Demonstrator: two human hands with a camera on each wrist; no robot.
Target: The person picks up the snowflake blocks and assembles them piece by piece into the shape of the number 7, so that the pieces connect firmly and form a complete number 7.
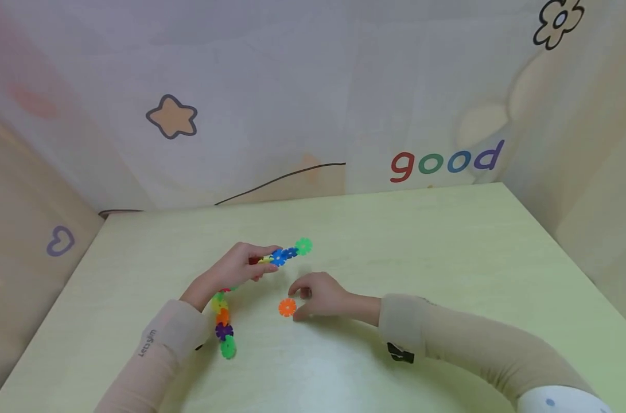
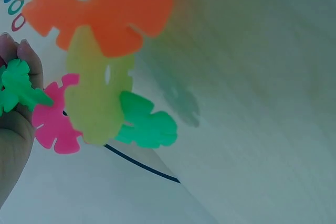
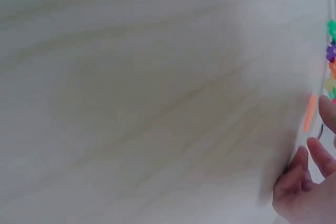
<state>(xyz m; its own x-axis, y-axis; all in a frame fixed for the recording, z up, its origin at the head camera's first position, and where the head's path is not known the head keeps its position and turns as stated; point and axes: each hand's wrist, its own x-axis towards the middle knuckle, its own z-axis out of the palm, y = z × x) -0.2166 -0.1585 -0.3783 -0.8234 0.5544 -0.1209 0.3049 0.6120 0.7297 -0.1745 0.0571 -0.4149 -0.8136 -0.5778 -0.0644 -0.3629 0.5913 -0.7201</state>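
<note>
My left hand (image 1: 240, 265) grips a chain of notched plastic snowflake discs between thumb and fingers. Beyond its fingertips stick out a blue disc (image 1: 278, 257), a darker blue one and a green end disc (image 1: 303, 246). The rest of the chain hangs below the wrist, with yellow, orange, purple (image 1: 224, 331) and green (image 1: 228, 347) discs. Close up in the left wrist view are orange (image 2: 121, 3), yellow (image 2: 97, 103) and pink (image 2: 55, 121) discs. Low over the table, my right hand (image 1: 323, 295) has thumb and forefinger spread beside a single orange disc (image 1: 287, 307); contact is unclear.
The pale table (image 1: 421, 241) extends around both hands. Behind it hangs a printed curtain (image 1: 271, 86) with a star and the word "good", and more cloth closes off both sides. A black strap piece (image 1: 400, 353) shows under the right sleeve.
</note>
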